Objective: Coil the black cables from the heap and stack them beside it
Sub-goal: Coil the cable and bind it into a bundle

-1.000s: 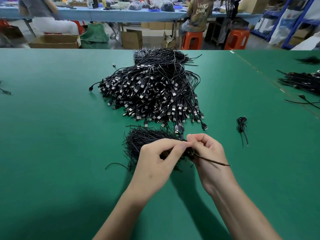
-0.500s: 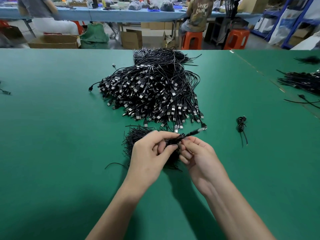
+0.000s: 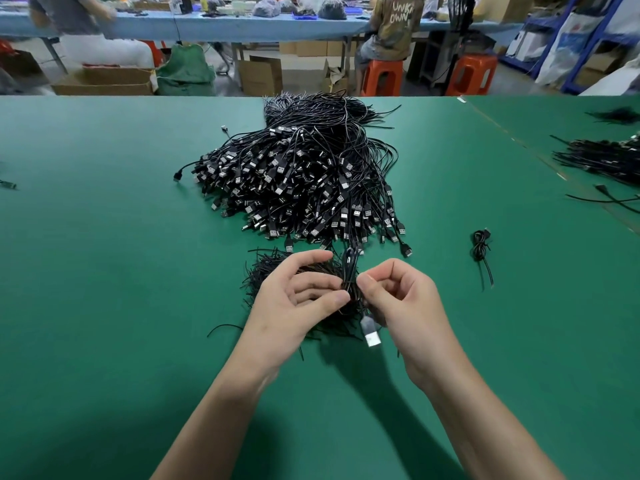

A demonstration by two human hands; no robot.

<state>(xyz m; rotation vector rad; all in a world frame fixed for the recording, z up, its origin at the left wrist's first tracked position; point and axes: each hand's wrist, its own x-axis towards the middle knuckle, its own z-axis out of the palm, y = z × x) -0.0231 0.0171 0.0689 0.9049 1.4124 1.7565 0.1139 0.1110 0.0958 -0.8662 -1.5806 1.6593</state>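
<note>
A big heap of black USB cables [image 3: 304,178] lies on the green table [image 3: 104,271], plugs fanned toward me. In front of it sits a small pile of black twist ties [image 3: 273,271]. My left hand [image 3: 298,299] and my right hand [image 3: 401,299] meet just above that pile and pinch a folded black cable [image 3: 349,268] between thumb and forefinger. Its loop sticks up between the hands and its silver USB plug [image 3: 371,332] hangs below my right fingers. One coiled, tied cable [image 3: 480,249] lies alone to the right of the heap.
More black cable bundles [image 3: 606,159] lie at the table's right edge, and a stray plug [image 3: 8,184] at the far left. Beyond the table are cardboard boxes [image 3: 104,81], orange stools [image 3: 382,76] and a seated person [image 3: 394,26] at a blue bench.
The cable has turned in my hands: its plug, which pointed up and right half a second ago, now hangs down below my right hand. Both hands have spread slightly apart.
</note>
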